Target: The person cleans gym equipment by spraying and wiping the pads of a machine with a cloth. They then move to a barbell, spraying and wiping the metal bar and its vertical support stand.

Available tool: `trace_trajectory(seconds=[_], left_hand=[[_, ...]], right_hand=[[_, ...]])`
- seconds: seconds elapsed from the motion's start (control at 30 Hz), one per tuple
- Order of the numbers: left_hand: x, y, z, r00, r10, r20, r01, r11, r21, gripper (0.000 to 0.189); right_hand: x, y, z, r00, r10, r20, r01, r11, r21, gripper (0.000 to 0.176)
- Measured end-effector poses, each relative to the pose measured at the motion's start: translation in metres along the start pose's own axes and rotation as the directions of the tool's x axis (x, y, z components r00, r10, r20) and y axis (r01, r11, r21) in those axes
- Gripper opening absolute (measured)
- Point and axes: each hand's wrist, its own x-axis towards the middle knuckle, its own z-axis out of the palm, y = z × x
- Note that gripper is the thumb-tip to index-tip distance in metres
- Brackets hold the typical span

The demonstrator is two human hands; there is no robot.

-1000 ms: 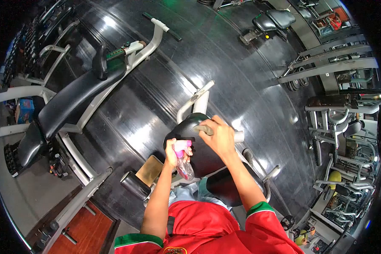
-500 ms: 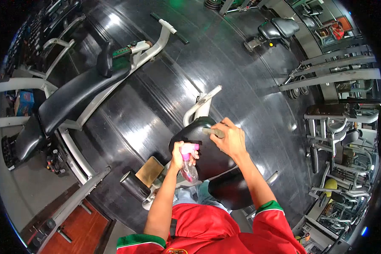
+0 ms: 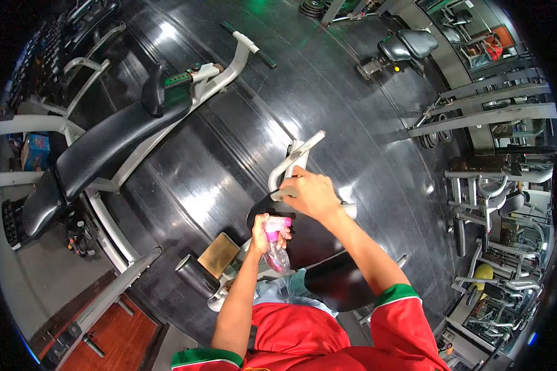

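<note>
My left hand (image 3: 263, 234) is wrapped round a clear spray bottle (image 3: 278, 258) with a pink head and pinkish liquid low inside. Just ahead of it, my right hand (image 3: 310, 195) holds a folded greyish cloth (image 3: 284, 194) over the far edge of a black padded seat (image 3: 309, 238). The fingers are closed on the cloth, near the curved white metal handle (image 3: 300, 153) beyond the pad. Part of the pad is hidden under my right hand and forearm.
A long black bench (image 3: 117, 136) on a white frame stands at the left. A black roller pad (image 3: 197, 272) is near my left forearm. Another bench (image 3: 408, 44) sits far right, with weight machines (image 3: 486, 182) along the right side.
My right hand has moved left and slightly forward with the cloth, from the pad's upper middle to its far edge. My left hand and the bottle have shifted slightly toward me.
</note>
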Motion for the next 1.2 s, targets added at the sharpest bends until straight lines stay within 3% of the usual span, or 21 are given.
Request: trace_trajectory(seconds=[0.03,0.1,0.17,0.23,0.3,0.4,0.5,0.63,0.7,0.9,1.03,1.1,1.2], left_hand=[[0.000,0.001,0.001,1.000,0.004,0.001,-0.004,1.000,0.000,0.074],[0.000,-0.001,0.001,0.999,-0.019,-0.032,0.018,0.999,-0.036,0.073],[0.001,-0.003,-0.003,1.000,-0.018,-0.014,0.017,0.999,-0.041,0.071],[0.001,-0.001,-0.002,1.000,-0.025,-0.018,0.025,0.999,-0.030,0.072],[0.000,0.000,-0.002,0.999,-0.026,-0.027,0.025,0.999,-0.020,0.072],[-0.001,0.000,0.000,0.998,-0.038,-0.043,0.038,0.999,-0.019,0.073],[-0.002,0.000,0.000,0.999,-0.041,-0.034,0.041,0.999,-0.007,0.073],[-0.001,0.000,-0.001,0.998,-0.032,-0.049,0.031,0.999,-0.010,0.073],[0.001,-0.002,-0.003,0.997,-0.037,-0.066,0.036,0.999,-0.008,0.073],[0.003,-0.004,-0.008,0.997,-0.072,-0.024,0.071,0.996,-0.052,0.073],[0.002,-0.002,-0.006,0.996,-0.082,-0.034,0.082,0.997,-0.014,0.073],[0.002,-0.001,-0.003,0.985,-0.083,-0.148,0.079,0.996,-0.030,0.073],[0.002,0.002,0.000,0.986,-0.069,-0.152,0.073,0.997,0.016,0.075]], right_hand=[[0.001,0.006,-0.007,1.000,-0.003,-0.002,0.003,1.000,-0.002,0.018],[0.000,0.016,-0.020,0.985,0.171,0.005,-0.171,0.980,0.098,0.025],[0.000,0.033,-0.012,0.982,0.186,-0.026,-0.180,0.970,0.163,0.028],[0.006,0.038,-0.010,0.926,0.344,0.152,-0.377,0.844,0.382,0.028],[0.015,0.043,0.001,0.923,0.349,0.159,-0.384,0.843,0.377,0.031],[0.029,0.040,0.007,0.913,0.375,0.159,-0.401,0.896,0.189,0.040],[0.028,0.045,0.010,0.893,0.406,0.194,-0.441,0.877,0.191,0.041],[-0.004,0.056,0.008,0.899,0.428,0.097,-0.434,0.837,0.332,0.040],[-0.028,0.066,0.007,0.851,0.503,0.150,-0.507,0.714,0.483,0.036],[-0.110,0.066,-0.001,0.769,0.626,0.129,-0.614,0.668,0.420,0.033],[-0.098,0.052,0.004,0.822,0.569,-0.026,-0.493,0.734,0.467,0.030],[-0.071,0.046,0.013,0.861,0.487,-0.147,-0.374,0.801,0.468,0.029],[-0.039,0.036,0.011,0.866,0.481,-0.135,-0.385,0.815,0.432,0.029]])
